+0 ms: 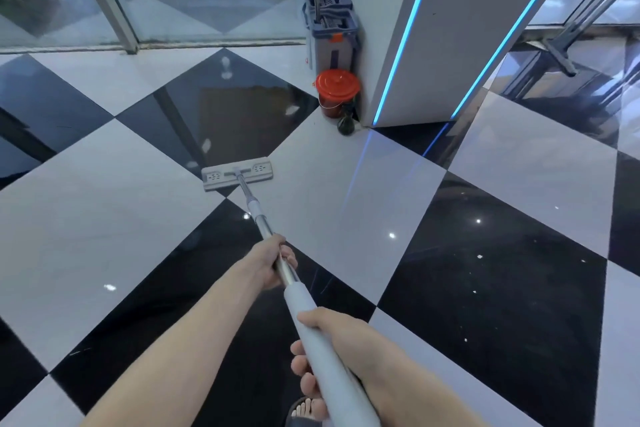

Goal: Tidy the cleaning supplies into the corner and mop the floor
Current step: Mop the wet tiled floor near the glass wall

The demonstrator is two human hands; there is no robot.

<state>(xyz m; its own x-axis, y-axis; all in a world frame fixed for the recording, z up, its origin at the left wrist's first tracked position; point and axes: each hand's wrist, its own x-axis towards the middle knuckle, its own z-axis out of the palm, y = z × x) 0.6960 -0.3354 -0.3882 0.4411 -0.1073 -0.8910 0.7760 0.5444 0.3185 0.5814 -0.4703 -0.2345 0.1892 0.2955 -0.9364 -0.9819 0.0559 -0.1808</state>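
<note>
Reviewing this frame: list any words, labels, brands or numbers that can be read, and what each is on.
No text can be read anywhere in this frame.
Grey mop bucket: a small orange patch and a red mark on its left edge, both too blurred to read.
Red lidded bucket: no legible print.
Mop head: only moulded slot patterns, no lettering.

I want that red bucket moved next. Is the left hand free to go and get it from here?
Probably not as things stand. The left hand grips the mop handle, and the red bucket stands far off by the pillar, beyond the mop head. The floor between looks open, so stepping closer would help.
</note>
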